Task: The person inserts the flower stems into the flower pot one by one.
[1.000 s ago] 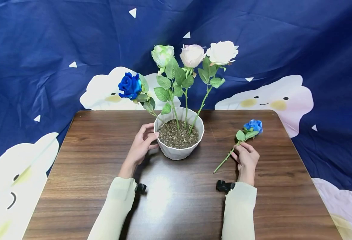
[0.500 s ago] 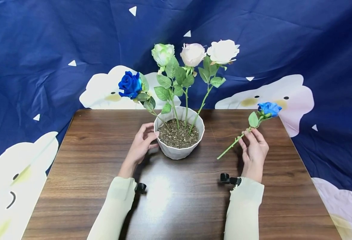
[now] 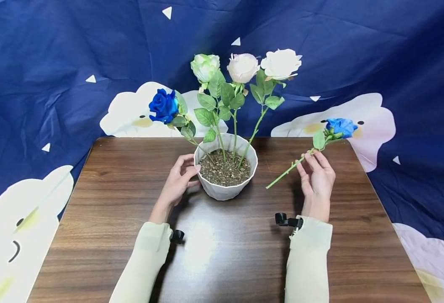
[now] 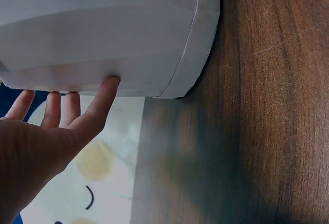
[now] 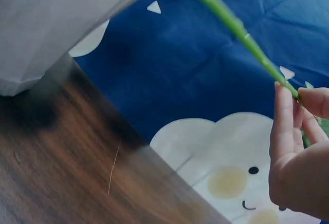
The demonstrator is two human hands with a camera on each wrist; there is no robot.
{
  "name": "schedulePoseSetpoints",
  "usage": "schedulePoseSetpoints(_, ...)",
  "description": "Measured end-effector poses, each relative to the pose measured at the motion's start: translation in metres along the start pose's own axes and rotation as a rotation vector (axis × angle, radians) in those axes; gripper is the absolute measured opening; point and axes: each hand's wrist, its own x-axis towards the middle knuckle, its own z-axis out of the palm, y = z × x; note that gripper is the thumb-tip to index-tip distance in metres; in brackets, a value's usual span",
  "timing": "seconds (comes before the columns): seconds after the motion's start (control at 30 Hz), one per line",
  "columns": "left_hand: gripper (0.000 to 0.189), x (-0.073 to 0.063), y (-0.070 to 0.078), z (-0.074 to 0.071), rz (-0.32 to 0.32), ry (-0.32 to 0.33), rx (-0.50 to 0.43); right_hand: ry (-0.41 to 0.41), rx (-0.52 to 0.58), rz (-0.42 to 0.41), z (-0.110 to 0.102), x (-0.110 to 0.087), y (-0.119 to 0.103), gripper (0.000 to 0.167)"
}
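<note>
My right hand (image 3: 318, 176) pinches the green stem (image 5: 231, 23) of a light blue artificial rose (image 3: 341, 127) between thumb and fingers. The stem is tilted, its bare lower end pointing left, apart from the pot in the head view. My left hand (image 3: 176, 181) touches the left side of a white faceted flowerpot (image 3: 223, 192); in the left wrist view its fingertips (image 4: 110, 82) rest against the wall. Soil (image 3: 225, 172) lies in the pot. In it stand a dark blue rose (image 3: 164, 106), a green-white rose (image 3: 205, 67), a pale pink rose (image 3: 243, 67) and a white rose (image 3: 281, 64).
The pot stands on a brown wooden table (image 3: 225, 261), near its back edge. Behind hangs a dark blue cloth (image 3: 74, 42) with cloud faces. Black wrist mounts (image 3: 288, 220) sit at both cuffs.
My right hand has lifted the light blue rose up and away from me, first to the right, then slightly back left. The left hand and pot stay put.
</note>
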Motion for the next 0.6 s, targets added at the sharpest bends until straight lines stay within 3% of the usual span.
schedulePoseSetpoints(0.23, 0.046, 0.001, -0.001, 0.000, 0.004, 0.001, 0.000, -0.018, 0.007, 0.017, 0.014, -0.005, -0.005, 0.029)
schedulePoseSetpoints(0.6, 0.046, 0.000, -0.001, 0.000, 0.006, 0.004, 0.012, -0.208, 0.115, -0.009, 0.029, -0.012, -0.005, 0.018)
